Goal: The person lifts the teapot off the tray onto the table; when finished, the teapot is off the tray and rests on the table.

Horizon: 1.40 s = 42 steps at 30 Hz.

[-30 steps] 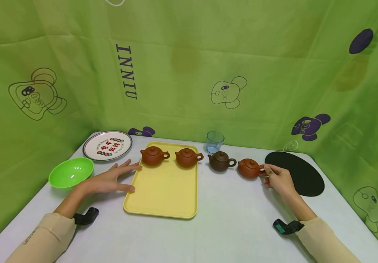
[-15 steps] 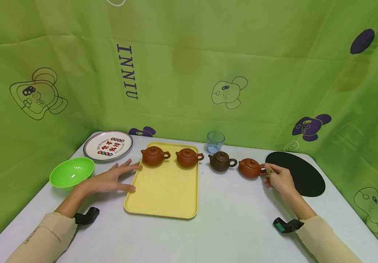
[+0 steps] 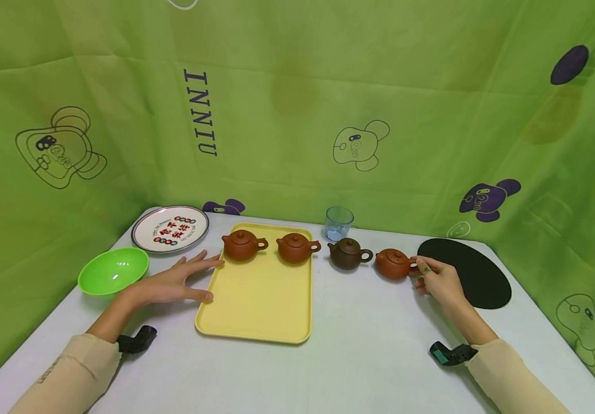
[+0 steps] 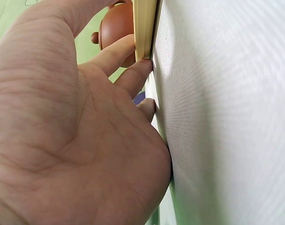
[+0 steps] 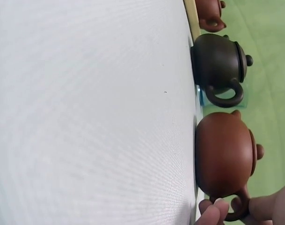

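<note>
Rightmost, the reddish teapot point(image 3: 392, 264) is pinched by its handle in the right hand point(image 3: 438, 280); meanwhile the flat, relaxed left hand point(image 3: 173, 282) steadies the yellow tray point(image 3: 256, 310).

white table point(image 3: 359, 356), yellow tray point(image 3: 256, 310), green bowl point(image 3: 113, 270), two teapots point(image 3: 393, 264)

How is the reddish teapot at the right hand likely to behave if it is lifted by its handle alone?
The reddish teapot looks like rigid clay, so probably stiff, breakable and fairly heavy for its size. The right hand pinches only the loop handle, so the body may swing spout-down. Its knobbed lid seems loose-fitting and could slip off if tilted.
</note>
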### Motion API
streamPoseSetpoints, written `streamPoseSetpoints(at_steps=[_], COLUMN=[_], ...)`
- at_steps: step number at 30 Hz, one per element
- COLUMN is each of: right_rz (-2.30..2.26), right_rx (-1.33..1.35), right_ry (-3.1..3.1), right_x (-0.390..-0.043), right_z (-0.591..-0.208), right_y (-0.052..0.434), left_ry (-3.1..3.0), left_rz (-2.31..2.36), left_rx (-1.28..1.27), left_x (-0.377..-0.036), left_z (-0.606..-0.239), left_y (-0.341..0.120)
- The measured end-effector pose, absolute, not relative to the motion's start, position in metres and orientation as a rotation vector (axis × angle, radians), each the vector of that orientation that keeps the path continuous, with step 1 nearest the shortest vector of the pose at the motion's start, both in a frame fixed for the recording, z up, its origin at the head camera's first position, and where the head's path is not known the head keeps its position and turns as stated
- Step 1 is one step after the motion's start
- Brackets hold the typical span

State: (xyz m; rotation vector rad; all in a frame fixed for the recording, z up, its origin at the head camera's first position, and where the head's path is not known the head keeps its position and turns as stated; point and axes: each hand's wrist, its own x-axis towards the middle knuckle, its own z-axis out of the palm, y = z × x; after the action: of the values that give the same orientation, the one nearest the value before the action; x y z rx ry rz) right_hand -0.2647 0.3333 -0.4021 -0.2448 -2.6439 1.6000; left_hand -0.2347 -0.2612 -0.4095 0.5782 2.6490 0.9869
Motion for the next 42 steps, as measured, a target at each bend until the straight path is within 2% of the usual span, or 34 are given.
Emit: streamPoseSetpoints(at_steps=[31,42], right_rz=[1.534,1.458], right_rx=[-0.284,-0.132], right_ry=[-2.627,-2.641], right_x=[-0.259,-0.255], right_z=[-0.397,-0.382], right_y=[0.331,0.325], left_ry=[2.655,2.657], left_rz=[0.986,0.984], left_rx=[0.592,0.592], left_x=[-0.234,-0.235], left_z=[-0.411,-0.411], left_y=[-0.260,-0.261])
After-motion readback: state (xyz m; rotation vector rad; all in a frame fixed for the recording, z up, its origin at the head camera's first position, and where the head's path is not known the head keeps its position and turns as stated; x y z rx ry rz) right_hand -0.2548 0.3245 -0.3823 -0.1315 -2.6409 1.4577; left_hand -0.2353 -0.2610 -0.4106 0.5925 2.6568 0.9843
